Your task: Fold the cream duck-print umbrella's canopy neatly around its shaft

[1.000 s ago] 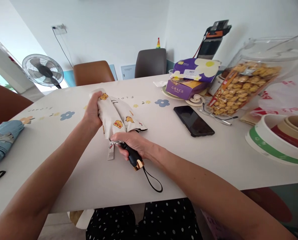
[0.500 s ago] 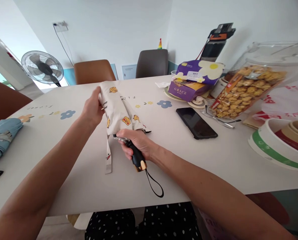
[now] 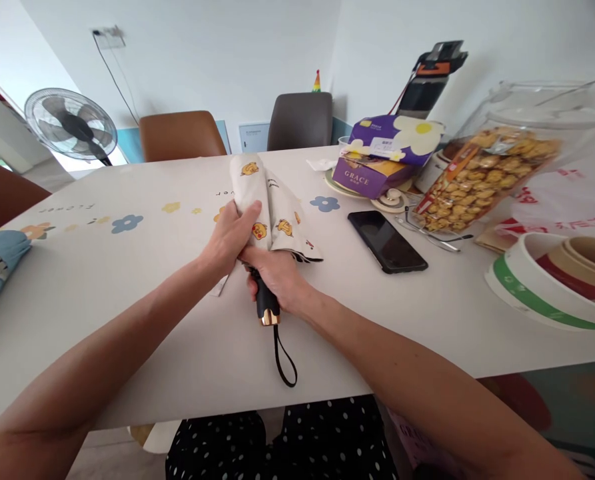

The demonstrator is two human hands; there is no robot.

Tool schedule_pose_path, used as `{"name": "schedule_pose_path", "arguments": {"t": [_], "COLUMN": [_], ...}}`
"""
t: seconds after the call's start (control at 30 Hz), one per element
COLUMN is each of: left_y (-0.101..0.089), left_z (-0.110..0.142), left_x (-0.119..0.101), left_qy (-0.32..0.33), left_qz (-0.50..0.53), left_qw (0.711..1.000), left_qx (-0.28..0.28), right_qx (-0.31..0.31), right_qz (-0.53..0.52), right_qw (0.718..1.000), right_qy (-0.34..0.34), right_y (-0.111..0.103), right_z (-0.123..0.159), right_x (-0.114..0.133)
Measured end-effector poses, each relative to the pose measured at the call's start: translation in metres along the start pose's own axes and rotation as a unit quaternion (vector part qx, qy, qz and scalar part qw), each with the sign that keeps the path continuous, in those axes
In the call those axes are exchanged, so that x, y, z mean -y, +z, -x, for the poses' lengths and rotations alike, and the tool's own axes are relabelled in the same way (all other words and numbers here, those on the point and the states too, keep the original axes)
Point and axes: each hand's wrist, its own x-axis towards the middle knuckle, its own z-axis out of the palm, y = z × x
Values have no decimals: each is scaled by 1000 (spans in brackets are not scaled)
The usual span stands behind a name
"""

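Note:
A folded white umbrella (image 3: 250, 187) with yellow cartoon prints lies over the table in front of me. My left hand (image 3: 233, 233) is wrapped around the lower left side of its canopy. My right hand (image 3: 277, 277) grips the umbrella where the black handle (image 3: 266, 297) meets the cloth, its thumb side touching my left hand. A loose canopy flap (image 3: 297, 230) spreads out to the right. From the gold-tipped handle end hangs a black wrist loop (image 3: 286, 363). The white closing strap (image 3: 220, 287) shows partly under my left wrist.
A blue folded umbrella (image 3: 0, 267) lies at the left. To the right are a phone (image 3: 388, 241), glasses (image 3: 434, 235), a purple tissue box (image 3: 360, 175), a snack jar (image 3: 497, 173), a bottle (image 3: 422, 93) and tape rolls (image 3: 522, 287). Chairs and a fan (image 3: 72, 123) stand beyond the table.
My left hand has slid down from the canopy's far left side to beside my right hand. The umbrella has turned more upright in view, its far end shifting right. The strap is now mostly covered.

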Motion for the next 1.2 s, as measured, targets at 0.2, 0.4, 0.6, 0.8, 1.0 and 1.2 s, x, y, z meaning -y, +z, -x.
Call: {"name": "schedule_pose_path", "arguments": {"t": [0.2,0.4,0.6,0.8,1.0,1.2], "left_y": [-4,-7,-10,-10,-14,-10], "left_z": [-9,-16,-13,-12,-21,-18], "left_x": [12,17,10,9,12,4], "left_qy": [-51,-90,-85,-90,-86,26], "left_qz": [63,125,143,136,72,11], "left_qw": [996,986,986,986,991,999], "left_qx": [29,67,33,30,78,-46], "right_qx": [75,159,196,194,118,-11], "right_qz": [-40,-110,-130,-120,-102,-30], "right_qw": [996,980,970,971,985,999], "right_qy": [6,50,66,73,73,31], "right_y": [0,-6,-8,-9,-10,-8], "right_z": [5,6,4,2,-3,-6], "right_x": [0,8,8,8,6,8]}}
